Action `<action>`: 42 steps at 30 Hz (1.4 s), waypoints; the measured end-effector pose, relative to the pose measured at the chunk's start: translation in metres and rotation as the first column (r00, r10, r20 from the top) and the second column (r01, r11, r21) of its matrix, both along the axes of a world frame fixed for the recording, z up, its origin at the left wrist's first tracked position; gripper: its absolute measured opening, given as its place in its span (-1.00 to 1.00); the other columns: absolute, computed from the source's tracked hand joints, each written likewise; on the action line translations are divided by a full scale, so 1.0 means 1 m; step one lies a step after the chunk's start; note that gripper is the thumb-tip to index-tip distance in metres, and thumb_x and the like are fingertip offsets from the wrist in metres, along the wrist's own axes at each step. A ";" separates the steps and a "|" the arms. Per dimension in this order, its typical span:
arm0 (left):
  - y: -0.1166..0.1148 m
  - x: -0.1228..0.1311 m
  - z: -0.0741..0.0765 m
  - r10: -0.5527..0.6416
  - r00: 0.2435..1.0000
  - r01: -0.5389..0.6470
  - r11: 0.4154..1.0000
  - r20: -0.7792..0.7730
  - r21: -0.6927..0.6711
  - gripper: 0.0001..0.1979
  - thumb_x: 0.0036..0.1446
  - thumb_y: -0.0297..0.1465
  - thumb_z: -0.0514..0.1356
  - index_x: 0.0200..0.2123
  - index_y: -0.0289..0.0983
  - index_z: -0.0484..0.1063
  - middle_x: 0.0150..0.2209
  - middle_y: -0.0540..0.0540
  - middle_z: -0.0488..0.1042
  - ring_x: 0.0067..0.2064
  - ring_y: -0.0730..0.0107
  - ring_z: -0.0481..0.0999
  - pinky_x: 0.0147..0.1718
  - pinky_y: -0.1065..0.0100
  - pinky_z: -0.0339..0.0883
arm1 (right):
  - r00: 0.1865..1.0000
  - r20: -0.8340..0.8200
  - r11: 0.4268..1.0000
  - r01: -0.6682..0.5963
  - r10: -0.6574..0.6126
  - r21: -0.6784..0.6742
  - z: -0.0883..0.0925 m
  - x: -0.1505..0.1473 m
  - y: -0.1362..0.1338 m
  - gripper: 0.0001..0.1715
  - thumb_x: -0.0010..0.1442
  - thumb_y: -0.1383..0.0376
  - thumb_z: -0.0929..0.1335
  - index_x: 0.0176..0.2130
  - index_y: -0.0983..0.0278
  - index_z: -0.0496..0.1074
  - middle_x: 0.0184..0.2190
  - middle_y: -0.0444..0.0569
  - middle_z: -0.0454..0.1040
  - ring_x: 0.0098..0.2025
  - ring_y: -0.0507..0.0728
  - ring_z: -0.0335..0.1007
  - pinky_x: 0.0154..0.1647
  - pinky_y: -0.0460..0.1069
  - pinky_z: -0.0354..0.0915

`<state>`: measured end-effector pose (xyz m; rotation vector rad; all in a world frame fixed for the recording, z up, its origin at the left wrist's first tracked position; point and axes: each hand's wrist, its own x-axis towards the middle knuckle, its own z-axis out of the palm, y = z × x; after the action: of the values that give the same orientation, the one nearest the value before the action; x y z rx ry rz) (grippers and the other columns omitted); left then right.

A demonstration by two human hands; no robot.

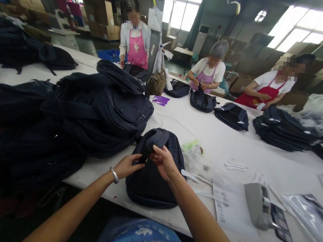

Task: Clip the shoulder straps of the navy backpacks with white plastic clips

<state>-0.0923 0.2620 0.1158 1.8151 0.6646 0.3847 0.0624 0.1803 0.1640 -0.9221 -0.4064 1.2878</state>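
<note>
Left hand [127,168] and right hand [164,161] gripping backpack [153,186], handwritten sheet [230,210], unreadable

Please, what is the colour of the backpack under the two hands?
The backpack is dark navy, nearly black; see the head view.

Own hands [126,167] [164,162]: two (one bracelet [114,175])

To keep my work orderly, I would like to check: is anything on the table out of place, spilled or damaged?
Nothing looks clearly spilled or damaged. The big backpack heap at left looks untidy, piled at uneven angles, unlike the neater backpack stack at right.
</note>
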 end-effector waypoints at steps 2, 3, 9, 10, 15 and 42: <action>0.006 0.002 -0.001 0.088 0.995 -0.089 0.996 0.047 0.014 -0.53 -0.05 -0.27 0.27 -0.03 -0.28 0.42 -0.07 -0.18 0.51 -0.03 0.15 0.46 -0.02 0.14 0.31 | 0.999 0.045 1.000 -0.012 0.014 -0.025 0.004 0.002 0.009 -0.64 -0.04 0.23 0.47 -0.20 0.22 0.39 -0.30 -0.11 0.54 -0.36 0.02 0.46 -0.23 -0.04 0.35; 0.010 0.002 -0.001 0.125 0.990 -0.127 0.992 0.063 0.023 -0.50 -0.06 -0.26 0.28 -0.02 -0.27 0.40 -0.07 -0.18 0.51 -0.03 0.15 0.46 -0.03 0.14 0.32 | 0.998 0.066 0.999 -0.016 0.018 -0.031 0.005 0.004 0.013 -0.62 -0.06 0.22 0.48 -0.21 0.22 0.39 -0.31 -0.11 0.54 -0.36 0.03 0.47 -0.23 -0.03 0.36; 0.036 0.001 0.001 0.040 0.999 -0.040 0.999 0.021 0.034 -0.64 -0.02 -0.23 0.24 -0.19 -0.34 0.51 -0.19 -0.16 0.56 -0.17 0.20 0.50 -0.14 0.24 0.36 | 0.991 0.131 0.999 0.016 -0.011 -0.034 0.004 0.010 0.036 -0.59 -0.11 0.24 0.50 -0.23 0.24 0.38 -0.35 -0.12 0.54 -0.36 0.05 0.48 -0.27 -0.03 0.39; 0.039 0.000 -0.002 0.015 1.000 -0.015 0.999 0.008 0.032 -0.64 -0.04 -0.23 0.25 -0.19 -0.34 0.51 -0.19 -0.16 0.56 -0.17 0.20 0.50 -0.15 0.25 0.36 | 0.991 0.130 0.999 0.019 -0.014 -0.039 0.004 0.010 0.038 -0.59 -0.11 0.25 0.50 -0.24 0.24 0.38 -0.36 -0.12 0.54 -0.36 0.05 0.47 -0.28 -0.03 0.39; 0.047 -0.004 -0.028 -0.109 0.983 0.115 0.993 -0.147 0.033 -0.70 -0.03 -0.24 0.23 -0.24 -0.28 0.55 -0.26 -0.11 0.57 -0.20 0.21 0.49 -0.22 0.30 0.33 | 0.993 0.117 0.998 0.016 -0.010 -0.053 0.003 0.013 0.041 -0.62 -0.10 0.28 0.49 -0.24 0.24 0.39 -0.36 -0.14 0.54 -0.39 0.02 0.46 -0.31 -0.07 0.38; -0.001 -0.038 -0.085 0.195 0.978 -0.133 0.858 0.075 -0.496 -0.74 -0.01 -0.40 0.11 -0.25 -0.28 0.52 -0.11 -0.15 0.53 -0.03 0.23 0.46 0.01 0.22 0.28 | 0.982 -0.169 0.878 -0.155 0.086 -0.453 -0.072 -0.059 -0.052 -0.67 0.08 0.10 0.41 -0.25 0.27 0.36 -0.46 -0.12 0.48 -0.56 -0.06 0.33 -0.56 -0.17 0.26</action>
<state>-0.1303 0.2613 0.0305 1.2448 0.7553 0.3959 0.0038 0.1286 0.0925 -1.2091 -0.0340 1.5948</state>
